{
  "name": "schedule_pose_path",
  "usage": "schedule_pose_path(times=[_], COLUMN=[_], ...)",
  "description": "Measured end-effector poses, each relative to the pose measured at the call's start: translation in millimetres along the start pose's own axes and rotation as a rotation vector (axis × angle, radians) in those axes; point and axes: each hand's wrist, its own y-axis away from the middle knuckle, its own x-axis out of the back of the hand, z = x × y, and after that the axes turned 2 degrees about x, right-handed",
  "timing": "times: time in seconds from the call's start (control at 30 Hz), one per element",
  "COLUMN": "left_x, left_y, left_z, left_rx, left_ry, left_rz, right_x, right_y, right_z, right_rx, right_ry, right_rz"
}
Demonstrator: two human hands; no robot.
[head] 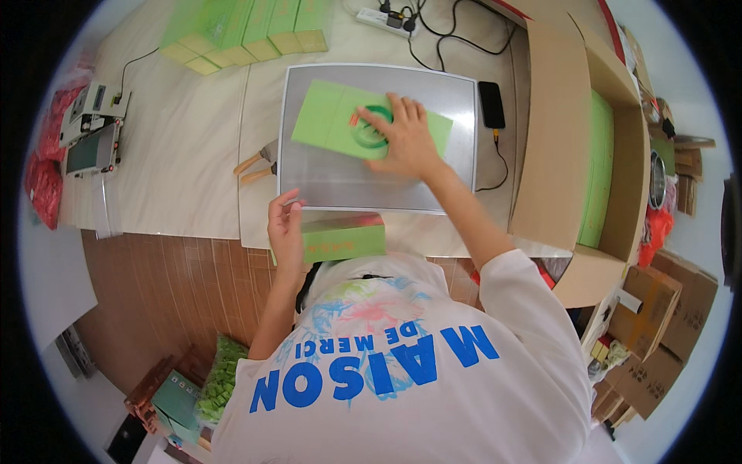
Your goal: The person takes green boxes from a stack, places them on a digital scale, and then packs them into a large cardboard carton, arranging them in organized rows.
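A light-green printed cardboard sheet [342,119] lies aslant on a grey flat plate with a pale rim [348,191]. My right hand [406,136] rests over its right part with fingers spread, beside a round dark-green design. My left hand [285,226] is raised at the plate's near left corner, fingers partly curled, nothing clearly held. Just right of it, a green box [345,240] with orange writing and a red patch stands at the table's near edge, against my body. Whether the left hand touches this box cannot be told.
Stacked green boxes [249,29] stand at the far left. Two wooden-handled tools [255,165] poke out beside the plate. A phone [491,104] on a cable, a power strip [385,22] and an open carton [550,133] holding green pieces are right. A machine [93,136] stands far left.
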Motion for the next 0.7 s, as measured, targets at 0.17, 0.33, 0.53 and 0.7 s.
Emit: schedule_pose_path(times=[0.17, 0.33, 0.53, 0.7], left_x=[4.4, 4.2, -3.6, -36.1], left_y=[-3.2, -8.0, -28.1, -50.1], left_z=[5.4, 2.9, 9.0, 14.8], left_rx=[-0.023, -0.105, -0.388, -0.697], left_ry=[0.012, 0.056, -0.284, -0.955], left_rz=[0.054, 0.088, 0.137, -0.05], right_x=[-11.2, -20.4, -6.1, 28.7], right_y=[-57.6, -79.5, -37.0, 31.3], right_z=[42.3, 57.5, 17.4, -31.0], right_rx=[0.045, 0.036, 0.008, 0.019], right_ry=[0.079, 0.134, 0.108, 0.032], right_rz=[0.086, 0.157, 0.072, -0.169])
